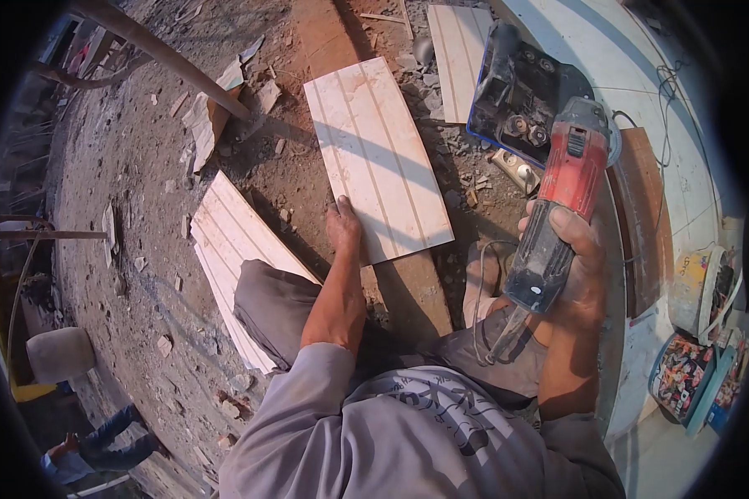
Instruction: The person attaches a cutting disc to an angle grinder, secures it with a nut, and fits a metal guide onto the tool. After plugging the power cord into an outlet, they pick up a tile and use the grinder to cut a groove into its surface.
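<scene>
My right hand is wrapped round the black body of a red and black angle grinder, raised with its head pointing away from me. Its cord runs down from the rear end. With my left hand I grip the left edge of a long, pale tile with brown lines along it; some of the fingers are hidden. The tile rests on a wooden plank in front of my knees. Beside my left knee lie further striped tiles, one over another.
A black open tool case holds round parts, with another striped tile beside it. A metal pole slants in from the upper left. Rubble covers the ground. Buckets stand at right; a person is at lower left.
</scene>
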Demonstrator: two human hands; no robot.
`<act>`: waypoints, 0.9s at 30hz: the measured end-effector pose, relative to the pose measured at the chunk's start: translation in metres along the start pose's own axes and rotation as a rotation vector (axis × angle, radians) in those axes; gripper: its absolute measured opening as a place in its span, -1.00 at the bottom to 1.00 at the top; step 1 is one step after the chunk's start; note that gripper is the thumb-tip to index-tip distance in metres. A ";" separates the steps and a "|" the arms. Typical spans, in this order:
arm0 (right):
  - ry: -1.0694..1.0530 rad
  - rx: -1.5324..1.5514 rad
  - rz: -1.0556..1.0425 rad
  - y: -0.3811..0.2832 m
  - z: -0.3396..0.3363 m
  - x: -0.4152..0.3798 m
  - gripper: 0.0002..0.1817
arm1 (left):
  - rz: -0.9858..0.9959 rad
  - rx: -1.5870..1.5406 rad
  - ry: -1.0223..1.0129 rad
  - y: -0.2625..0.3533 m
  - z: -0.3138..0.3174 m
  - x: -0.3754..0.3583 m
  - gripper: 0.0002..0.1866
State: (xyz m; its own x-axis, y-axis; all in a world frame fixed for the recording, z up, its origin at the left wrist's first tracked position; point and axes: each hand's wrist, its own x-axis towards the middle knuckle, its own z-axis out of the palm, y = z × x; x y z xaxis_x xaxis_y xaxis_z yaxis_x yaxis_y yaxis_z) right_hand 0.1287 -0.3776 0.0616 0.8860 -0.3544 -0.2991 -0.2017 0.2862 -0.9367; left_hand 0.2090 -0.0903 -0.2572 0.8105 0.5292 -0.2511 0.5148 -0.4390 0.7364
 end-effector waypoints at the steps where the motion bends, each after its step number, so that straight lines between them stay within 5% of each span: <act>1: -0.010 -0.021 -0.023 0.001 0.003 -0.001 -0.40 | -0.001 -0.003 0.007 -0.009 0.004 0.009 -0.42; 4: -0.071 -0.033 -0.010 0.000 -0.002 0.001 -0.38 | 0.097 -0.160 0.073 -0.013 0.002 0.015 -0.51; 7: -0.115 -0.035 -0.047 0.006 0.001 0.005 -0.34 | 0.004 0.032 -0.026 0.004 -0.020 0.007 -0.56; 11: -0.124 -0.046 -0.126 0.023 -0.004 0.014 -0.42 | 0.192 -0.001 0.140 0.010 -0.025 0.002 -0.52; 17: -0.149 -0.181 -0.231 0.041 0.011 0.008 -0.41 | 0.309 -0.241 -0.105 0.094 -0.091 -0.053 -0.36; 19: -0.089 -0.473 -0.209 0.045 0.018 0.005 -0.31 | 0.258 -0.343 -0.545 0.139 -0.117 -0.099 -0.25; 22: -0.123 -0.577 -0.299 0.051 0.029 0.001 -0.27 | 0.237 -0.490 -0.811 0.174 -0.132 -0.149 -0.14; 23: -0.117 -0.715 -0.453 0.057 0.030 -0.002 -0.26 | 0.241 -0.475 -0.820 0.181 -0.132 -0.155 -0.14; 27: -0.298 -0.740 -0.446 0.055 0.040 -0.019 -0.24 | 0.337 -0.568 -0.854 0.206 -0.132 -0.169 -0.28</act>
State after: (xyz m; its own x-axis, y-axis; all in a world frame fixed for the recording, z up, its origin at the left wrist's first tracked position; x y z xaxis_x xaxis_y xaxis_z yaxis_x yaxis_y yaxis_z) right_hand 0.1175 -0.3201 0.0230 0.9965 -0.0209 0.0813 0.0598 -0.5026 -0.8625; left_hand 0.1414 -0.1740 0.0198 0.9264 -0.3340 -0.1740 0.2017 0.0498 0.9782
